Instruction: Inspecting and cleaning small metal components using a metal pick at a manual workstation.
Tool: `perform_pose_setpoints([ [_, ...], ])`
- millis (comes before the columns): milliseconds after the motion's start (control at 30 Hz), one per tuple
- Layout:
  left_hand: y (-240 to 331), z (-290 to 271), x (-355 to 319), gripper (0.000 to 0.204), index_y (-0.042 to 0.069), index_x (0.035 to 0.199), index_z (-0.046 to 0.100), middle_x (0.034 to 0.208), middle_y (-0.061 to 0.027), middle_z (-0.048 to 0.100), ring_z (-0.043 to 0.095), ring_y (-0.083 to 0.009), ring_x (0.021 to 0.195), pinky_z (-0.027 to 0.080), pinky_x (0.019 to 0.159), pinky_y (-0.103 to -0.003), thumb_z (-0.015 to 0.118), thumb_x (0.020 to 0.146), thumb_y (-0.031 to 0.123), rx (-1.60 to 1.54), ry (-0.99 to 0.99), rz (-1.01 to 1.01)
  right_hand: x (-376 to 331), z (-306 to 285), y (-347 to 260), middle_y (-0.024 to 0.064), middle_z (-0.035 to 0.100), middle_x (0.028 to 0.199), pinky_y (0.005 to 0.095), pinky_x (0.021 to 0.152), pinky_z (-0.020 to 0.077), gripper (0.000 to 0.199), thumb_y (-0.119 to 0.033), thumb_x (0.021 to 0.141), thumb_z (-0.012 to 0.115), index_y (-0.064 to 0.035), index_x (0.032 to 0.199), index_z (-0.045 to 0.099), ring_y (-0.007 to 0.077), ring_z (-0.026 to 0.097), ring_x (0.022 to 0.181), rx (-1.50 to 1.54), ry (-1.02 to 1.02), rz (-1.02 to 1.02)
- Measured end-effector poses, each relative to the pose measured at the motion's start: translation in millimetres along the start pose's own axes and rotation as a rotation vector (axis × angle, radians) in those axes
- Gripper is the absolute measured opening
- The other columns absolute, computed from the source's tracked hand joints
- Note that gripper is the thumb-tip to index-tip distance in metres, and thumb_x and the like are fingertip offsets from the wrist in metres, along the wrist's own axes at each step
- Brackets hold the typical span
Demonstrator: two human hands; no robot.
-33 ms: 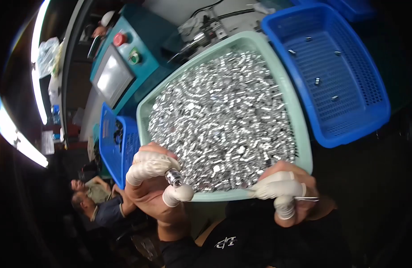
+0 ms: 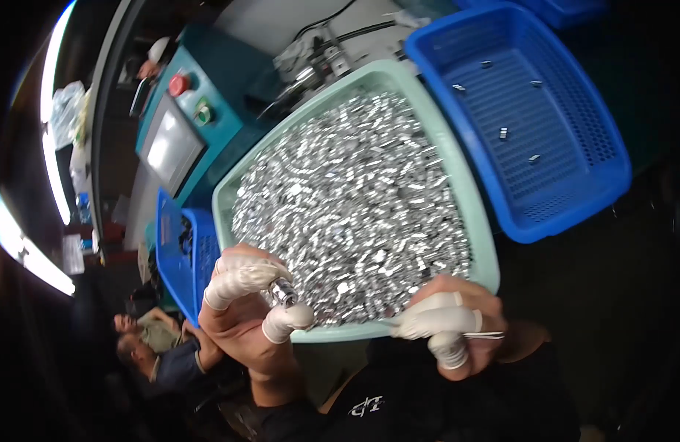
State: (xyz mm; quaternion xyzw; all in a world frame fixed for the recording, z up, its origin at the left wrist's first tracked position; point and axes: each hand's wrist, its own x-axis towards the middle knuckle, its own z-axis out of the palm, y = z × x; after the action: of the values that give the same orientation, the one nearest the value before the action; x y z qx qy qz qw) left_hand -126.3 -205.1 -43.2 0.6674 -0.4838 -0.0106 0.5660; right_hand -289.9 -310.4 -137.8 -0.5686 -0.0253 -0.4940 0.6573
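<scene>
Between the thumb and fingers of my left hand (image 2: 251, 283) is a small shiny metal cylinder (image 2: 283, 292), held over the near left rim of a pale green tub (image 2: 481, 254). Small silvery metal parts (image 2: 347, 199) fill that tub. My right hand (image 2: 454, 324) is closed at the tub's near right corner, pinching a thin pale tool (image 2: 485, 335) whose end sticks out past the fingers; its kind is unclear. White finger covers wrap the thumbs and several fingers of both hands.
Right of the tub, a blue perforated basket (image 2: 513, 214) holds several small metal parts. Another blue basket (image 2: 179, 258) stands at the left with dark items inside. Beyond are a teal machine (image 2: 222, 88) with a screen and red button, and a metal fixture (image 2: 325, 62). Two people (image 2: 163, 346) sit at far left.
The whole view has shifted slightly, so tub, baskets and machine appear farther left. Both hands keep their grips, and the metal cylinder stays in my left fingers.
</scene>
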Motion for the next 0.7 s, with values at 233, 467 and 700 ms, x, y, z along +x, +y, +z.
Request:
perform_pose_setpoints([
  [233, -43.8, 99.3, 65.9, 0.025, 0.003, 0.092, 0.071, 0.078, -0.007, 0.067, 0.061, -0.0164, 0.07, 0.047, 0.068, -0.029, 0.082, 0.072, 0.015, 0.139, -0.405, -0.026, -13.1, 12.1, -1.6, 0.014, 0.067, 0.084, 0.0312, 0.049, 0.0469, 0.014, -0.002, 0.088, 0.06, 0.0068, 0.098, 0.063, 0.0236, 0.06, 0.06, -0.058, -0.009, -0.078],
  [467, -55.8, 148.9, 93.6, 0.034, 0.002, 0.097, 0.07, 0.079, -0.009, 0.067, 0.062, -0.0246, 0.073, 0.046, 0.071, -0.036, 0.078, 0.077, 0.029, 0.342, -0.49, 0.304, -10.7, 8.2, -1.6, 0.0113, 0.066, 0.083, 0.0331, 0.05, 0.0463, 0.012, 0.0, 0.084, 0.065, 0.0051, 0.094, 0.064, 0.0252, 0.059, 0.062, -0.145, 0.004, -0.033],
  [700, -76.6, 31.2, 55.4, 0.029, 0.004, 0.103, 0.07, 0.089, -0.0088, 0.069, 0.063, -0.0233, 0.085, 0.045, 0.082, -0.035, 0.079, 0.076, 0.014, 0.594, -0.37, 0.093, -11.6, 7.6, 4.7, 0.012, 0.067, 0.087, 0.033, 0.048, 0.0458, 0.013, -0.006, 0.087, 0.064, 0.0028, 0.096, 0.066, 0.0244, 0.059, 0.061, -0.125, -0.028, -0.043],
])
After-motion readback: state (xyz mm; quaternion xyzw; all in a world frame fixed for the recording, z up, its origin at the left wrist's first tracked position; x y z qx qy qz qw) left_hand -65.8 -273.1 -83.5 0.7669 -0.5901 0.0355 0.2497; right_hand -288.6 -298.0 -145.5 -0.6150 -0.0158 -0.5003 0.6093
